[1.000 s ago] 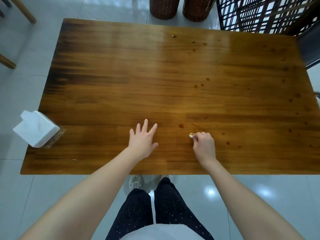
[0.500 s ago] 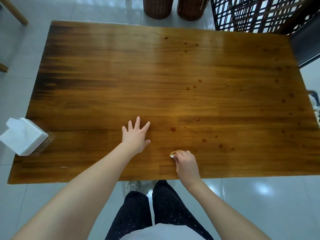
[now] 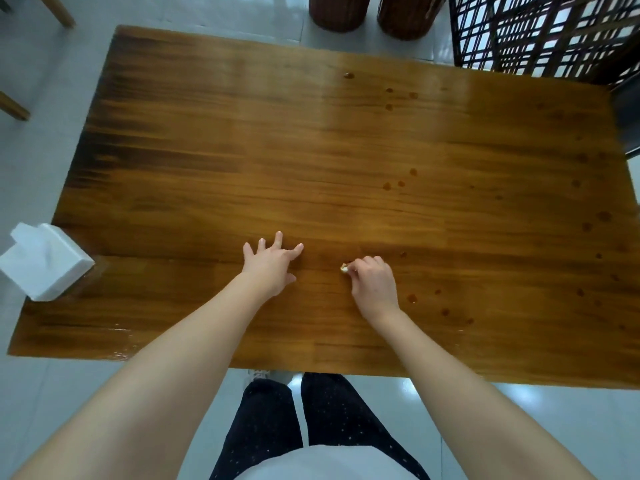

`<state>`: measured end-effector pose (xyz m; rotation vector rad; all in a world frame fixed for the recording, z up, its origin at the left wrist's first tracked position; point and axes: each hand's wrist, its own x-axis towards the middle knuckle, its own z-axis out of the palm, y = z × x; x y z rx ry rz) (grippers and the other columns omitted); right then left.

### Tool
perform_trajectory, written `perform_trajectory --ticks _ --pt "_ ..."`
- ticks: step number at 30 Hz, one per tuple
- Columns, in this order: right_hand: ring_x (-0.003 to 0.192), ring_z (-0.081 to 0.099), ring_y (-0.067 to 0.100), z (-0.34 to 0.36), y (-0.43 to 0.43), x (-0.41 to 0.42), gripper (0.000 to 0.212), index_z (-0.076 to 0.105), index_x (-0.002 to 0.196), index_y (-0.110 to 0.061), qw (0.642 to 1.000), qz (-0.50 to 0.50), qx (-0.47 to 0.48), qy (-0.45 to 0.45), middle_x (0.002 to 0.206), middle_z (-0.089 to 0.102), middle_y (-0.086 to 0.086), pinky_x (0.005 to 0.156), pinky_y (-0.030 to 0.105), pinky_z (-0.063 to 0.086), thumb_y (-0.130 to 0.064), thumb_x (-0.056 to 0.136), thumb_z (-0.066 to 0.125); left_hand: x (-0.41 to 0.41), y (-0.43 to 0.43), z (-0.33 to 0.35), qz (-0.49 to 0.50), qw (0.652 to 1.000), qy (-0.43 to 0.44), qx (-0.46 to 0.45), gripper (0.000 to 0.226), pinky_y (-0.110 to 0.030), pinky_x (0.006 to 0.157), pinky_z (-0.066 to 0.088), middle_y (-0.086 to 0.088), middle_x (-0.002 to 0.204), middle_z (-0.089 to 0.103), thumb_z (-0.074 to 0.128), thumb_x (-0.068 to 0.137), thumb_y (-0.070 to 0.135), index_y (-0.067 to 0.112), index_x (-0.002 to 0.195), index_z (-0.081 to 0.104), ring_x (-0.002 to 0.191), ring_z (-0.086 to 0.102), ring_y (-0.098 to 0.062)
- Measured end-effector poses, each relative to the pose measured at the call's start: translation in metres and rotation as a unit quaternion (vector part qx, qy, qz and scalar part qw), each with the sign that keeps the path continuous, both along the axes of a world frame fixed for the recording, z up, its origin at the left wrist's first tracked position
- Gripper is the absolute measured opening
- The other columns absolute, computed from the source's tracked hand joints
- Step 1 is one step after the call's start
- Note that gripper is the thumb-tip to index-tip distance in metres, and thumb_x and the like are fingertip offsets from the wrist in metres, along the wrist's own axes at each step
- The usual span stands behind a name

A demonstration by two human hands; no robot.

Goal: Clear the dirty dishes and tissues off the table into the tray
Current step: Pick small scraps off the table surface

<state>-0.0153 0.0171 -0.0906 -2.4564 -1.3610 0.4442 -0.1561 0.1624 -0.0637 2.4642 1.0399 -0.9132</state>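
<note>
Wooden tabletop (image 3: 311, 150), brown drips (image 3: 412, 172) scattered on right side. My left hand (image 3: 273, 268) flat on wood, fingers spread. My right hand (image 3: 375, 284) curled, pinching small tissue wad (image 3: 344, 268) against tabletop, centre front. White tissue pack (image 3: 41, 261) at left edge.

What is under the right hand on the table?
A small pale wad pokes out from the curled fingers of the right hand, on the table. The rest is covered.
</note>
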Motion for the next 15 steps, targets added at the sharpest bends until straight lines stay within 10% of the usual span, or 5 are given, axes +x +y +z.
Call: perform_trajectory --ticks 15 --pt "0.083 0.059 0.019 0.006 -0.043 -0.018 0.012 0.072 0.091 -0.011 0.997 0.055 -0.02 0.041 0.088 0.069 0.002 0.077 0.033 0.049 -0.009 0.091 0.061 0.021 0.01 0.006 0.016 0.998 0.058 -0.035 0.067 -0.058 0.114 0.015 -0.014 0.161 0.0 0.048 0.1 0.011 0.036 0.153 0.014 0.146 0.013 -0.041"
